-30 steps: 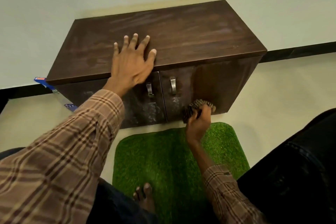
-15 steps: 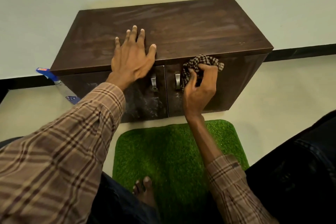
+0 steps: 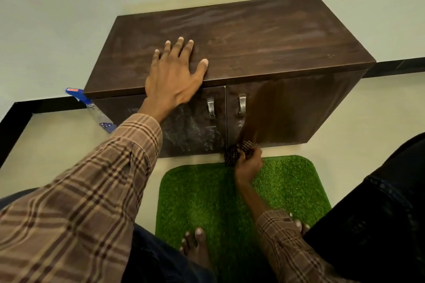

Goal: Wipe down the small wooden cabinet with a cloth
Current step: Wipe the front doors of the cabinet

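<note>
A small dark wooden cabinet (image 3: 264, 34) with two doors and metal handles stands against the wall. My left hand (image 3: 174, 76) lies flat on its top near the front edge, fingers spread, holding nothing. My right hand (image 3: 247, 163) grips a bunched checked cloth (image 3: 236, 151) at the bottom edge of the right door, close to the gap between the doors. A motion blur streak runs up the right door above the cloth. The left door (image 3: 190, 128) shows whitish smears.
A green grass-like mat (image 3: 287, 186) lies on the floor in front of the cabinet, with my bare toes (image 3: 195, 243) on it. A spray bottle (image 3: 92, 108) with a blue head leans by the cabinet's left side. A black skirting strip runs along the wall.
My right hand has swept the cloth down the right door from its top edge to its bottom edge. My left hand stays flat on the cabinet top.
</note>
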